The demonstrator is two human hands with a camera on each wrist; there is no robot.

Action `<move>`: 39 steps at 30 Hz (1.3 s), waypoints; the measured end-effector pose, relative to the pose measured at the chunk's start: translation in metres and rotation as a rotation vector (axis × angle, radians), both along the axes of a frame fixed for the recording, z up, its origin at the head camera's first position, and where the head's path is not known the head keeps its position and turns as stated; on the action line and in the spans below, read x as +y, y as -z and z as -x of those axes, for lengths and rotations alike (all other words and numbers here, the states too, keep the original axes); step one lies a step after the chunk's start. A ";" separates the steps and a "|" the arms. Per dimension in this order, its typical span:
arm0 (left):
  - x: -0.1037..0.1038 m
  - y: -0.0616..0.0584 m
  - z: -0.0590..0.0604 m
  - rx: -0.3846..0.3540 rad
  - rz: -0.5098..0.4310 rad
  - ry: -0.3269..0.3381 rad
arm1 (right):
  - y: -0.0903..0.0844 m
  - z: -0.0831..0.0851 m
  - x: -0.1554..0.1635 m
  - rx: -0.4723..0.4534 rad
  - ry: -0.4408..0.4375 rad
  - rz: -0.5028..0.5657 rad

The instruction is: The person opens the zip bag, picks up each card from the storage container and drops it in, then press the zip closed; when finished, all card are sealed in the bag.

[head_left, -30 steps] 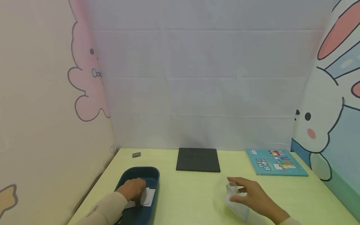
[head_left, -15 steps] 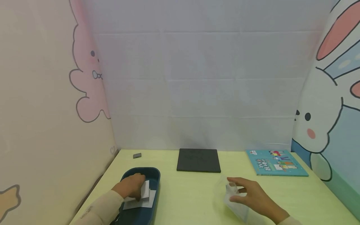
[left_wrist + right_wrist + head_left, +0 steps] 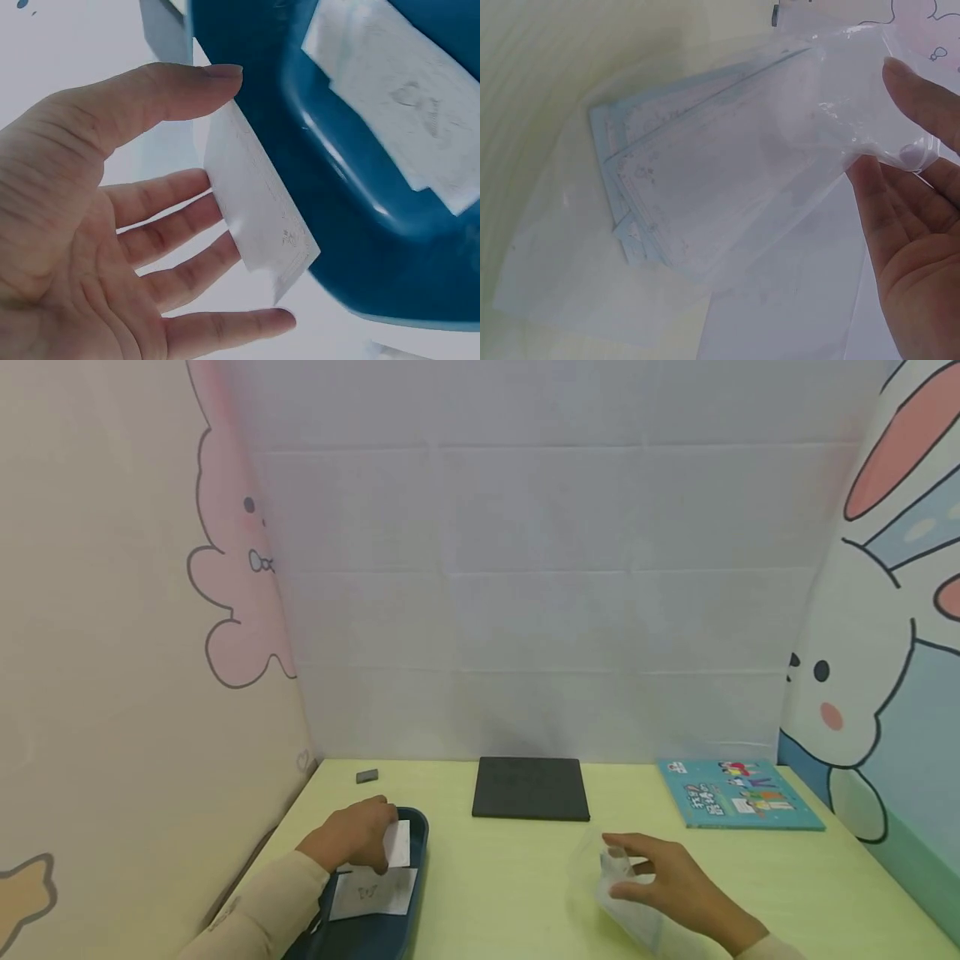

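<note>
Left hand (image 3: 351,837) over the far end of the blue tray (image 3: 417,852), thumb and fingers pinching a white card (image 3: 397,844) lifted clear above the tray; right hand (image 3: 670,881) low over the yellow-green bench (image 3: 510,877), fingers gripping the mouth of a clear plastic bag (image 3: 727,217) with pale cards inside. Then, by size: black pad (image 3: 531,787) at the back, teal book (image 3: 738,793) to the right, another white card (image 3: 372,892) flat in the tray, small grey piece (image 3: 366,775) far left.
</note>
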State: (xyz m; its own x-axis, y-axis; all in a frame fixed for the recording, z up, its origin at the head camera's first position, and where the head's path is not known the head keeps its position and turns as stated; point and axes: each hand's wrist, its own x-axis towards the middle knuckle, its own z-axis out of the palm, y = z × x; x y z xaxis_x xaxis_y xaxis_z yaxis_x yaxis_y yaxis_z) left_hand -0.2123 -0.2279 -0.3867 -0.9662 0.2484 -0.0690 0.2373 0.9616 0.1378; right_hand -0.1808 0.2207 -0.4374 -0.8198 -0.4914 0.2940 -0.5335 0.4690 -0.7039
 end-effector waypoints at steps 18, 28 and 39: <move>0.073 -0.029 0.005 0.052 0.018 0.109 | 0.000 -0.002 -0.003 -0.009 0.000 -0.003; 0.101 -0.034 0.002 0.082 0.008 0.185 | -0.002 -0.003 -0.004 0.000 -0.003 0.005; 0.146 -0.039 -0.008 0.112 0.025 0.303 | -0.002 -0.003 -0.006 0.026 -0.014 0.010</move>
State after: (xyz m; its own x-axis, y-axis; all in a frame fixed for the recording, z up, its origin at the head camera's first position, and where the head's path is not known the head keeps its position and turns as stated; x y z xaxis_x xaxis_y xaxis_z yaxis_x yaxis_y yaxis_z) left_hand -0.2042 -0.0817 -0.3479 -0.8503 0.5258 0.0237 0.5260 0.8474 0.0722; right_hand -0.1775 0.2143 -0.4352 -0.8048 -0.4996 0.3204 -0.5584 0.4542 -0.6942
